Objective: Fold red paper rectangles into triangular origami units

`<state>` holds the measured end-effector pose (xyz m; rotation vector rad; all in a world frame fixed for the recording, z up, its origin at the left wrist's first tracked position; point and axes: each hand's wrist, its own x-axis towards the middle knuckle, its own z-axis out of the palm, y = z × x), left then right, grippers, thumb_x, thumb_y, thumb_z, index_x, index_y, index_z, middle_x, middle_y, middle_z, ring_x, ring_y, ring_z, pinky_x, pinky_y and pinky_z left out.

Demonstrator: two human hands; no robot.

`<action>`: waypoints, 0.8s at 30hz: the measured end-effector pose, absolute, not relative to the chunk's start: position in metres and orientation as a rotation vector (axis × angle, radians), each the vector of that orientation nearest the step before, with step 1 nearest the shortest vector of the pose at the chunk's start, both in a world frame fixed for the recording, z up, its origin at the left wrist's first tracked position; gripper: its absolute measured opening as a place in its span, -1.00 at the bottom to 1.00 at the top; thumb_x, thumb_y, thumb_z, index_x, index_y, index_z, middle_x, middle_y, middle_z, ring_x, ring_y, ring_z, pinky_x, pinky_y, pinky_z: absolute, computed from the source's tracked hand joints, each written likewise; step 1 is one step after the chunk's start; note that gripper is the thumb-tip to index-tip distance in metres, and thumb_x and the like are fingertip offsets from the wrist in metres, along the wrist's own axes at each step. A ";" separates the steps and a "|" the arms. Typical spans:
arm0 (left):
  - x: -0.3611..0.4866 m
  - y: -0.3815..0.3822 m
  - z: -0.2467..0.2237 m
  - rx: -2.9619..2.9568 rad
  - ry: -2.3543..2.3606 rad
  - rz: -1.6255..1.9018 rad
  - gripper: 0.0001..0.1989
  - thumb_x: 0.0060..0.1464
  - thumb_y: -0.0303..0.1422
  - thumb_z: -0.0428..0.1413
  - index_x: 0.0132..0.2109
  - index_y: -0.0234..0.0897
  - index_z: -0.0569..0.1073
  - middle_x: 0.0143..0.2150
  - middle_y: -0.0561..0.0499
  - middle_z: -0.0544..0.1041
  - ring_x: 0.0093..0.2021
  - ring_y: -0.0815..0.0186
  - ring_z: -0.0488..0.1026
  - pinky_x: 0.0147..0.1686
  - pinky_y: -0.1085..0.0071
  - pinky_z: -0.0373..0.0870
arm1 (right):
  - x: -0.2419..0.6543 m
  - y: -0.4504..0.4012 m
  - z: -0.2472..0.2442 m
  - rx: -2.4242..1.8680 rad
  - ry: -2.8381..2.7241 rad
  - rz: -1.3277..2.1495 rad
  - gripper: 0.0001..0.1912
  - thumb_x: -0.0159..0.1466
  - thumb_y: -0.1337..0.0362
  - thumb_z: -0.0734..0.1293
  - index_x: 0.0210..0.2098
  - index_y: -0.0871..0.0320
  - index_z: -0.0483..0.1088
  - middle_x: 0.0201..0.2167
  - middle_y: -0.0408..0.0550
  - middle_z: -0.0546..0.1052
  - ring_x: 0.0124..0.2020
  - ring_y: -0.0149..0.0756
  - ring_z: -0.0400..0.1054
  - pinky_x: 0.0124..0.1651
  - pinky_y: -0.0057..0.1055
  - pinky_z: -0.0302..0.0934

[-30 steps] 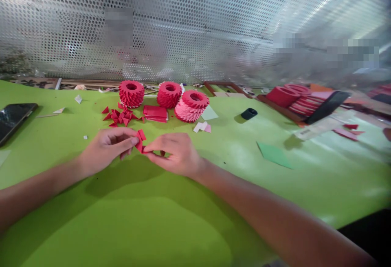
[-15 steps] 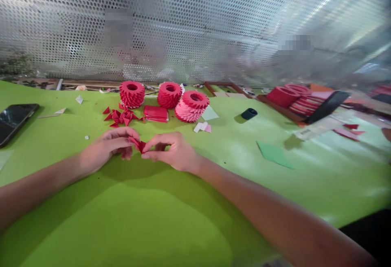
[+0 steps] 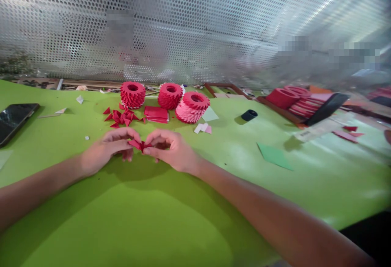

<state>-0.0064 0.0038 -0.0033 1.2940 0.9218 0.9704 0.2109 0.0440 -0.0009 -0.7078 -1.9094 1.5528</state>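
grip of left hand (image 3: 106, 148) and right hand (image 3: 172, 151) clamped on folded red paper (image 3: 139, 145)

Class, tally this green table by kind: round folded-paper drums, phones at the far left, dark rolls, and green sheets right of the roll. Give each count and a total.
Folded-paper drums: 3
Phone: 1
Dark roll: 1
Green sheet: 1
Total: 6

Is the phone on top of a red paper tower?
No, the phone lies on the green table, left of the red paper towers.
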 end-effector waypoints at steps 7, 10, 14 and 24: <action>-0.004 0.002 -0.003 1.369 0.982 0.933 -0.74 0.16 -0.27 0.15 -0.03 -0.23 0.40 -0.35 0.07 0.49 -0.46 0.37 0.44 -0.45 0.44 0.39 | 0.209 0.044 -0.001 -0.718 -1.831 1.563 -0.63 0.15 0.14 0.49 -0.23 0.09 0.24 -0.46 -0.24 0.49 -0.55 -0.46 0.33 -0.52 -0.51 0.29; 0.001 0.001 -0.005 1.481 1.052 0.880 -0.73 0.23 -0.14 0.08 -0.11 -0.26 0.38 -0.39 0.08 0.43 -0.49 0.38 0.38 -0.50 0.44 0.33 | 0.209 0.045 -0.002 -0.721 -1.794 1.566 -0.64 0.18 0.20 0.47 -0.23 0.08 0.20 -0.46 -0.27 0.45 -0.57 -0.49 0.30 -0.53 -0.53 0.26; 0.007 -0.002 -0.007 1.718 1.144 0.761 -0.58 0.32 -0.04 -0.12 -0.33 -0.27 0.35 -0.47 0.08 0.35 -0.48 0.36 0.30 -0.47 0.43 0.26 | 0.208 0.043 -0.006 -0.755 -1.837 1.581 -0.63 0.19 0.18 0.45 -0.16 0.07 0.20 -0.42 -0.24 0.46 -0.54 -0.47 0.31 -0.51 -0.52 0.25; 0.009 -0.003 -0.005 1.854 1.258 0.717 -0.59 0.31 -0.08 -0.14 -0.40 -0.24 0.29 -0.54 0.09 0.31 -0.55 0.36 0.24 -0.56 0.45 0.14 | 0.212 0.039 0.006 -0.786 -2.131 1.400 -0.58 0.13 0.15 0.49 -0.10 0.11 0.32 -0.34 -0.16 0.43 -0.35 -0.39 0.30 -0.34 -0.48 0.19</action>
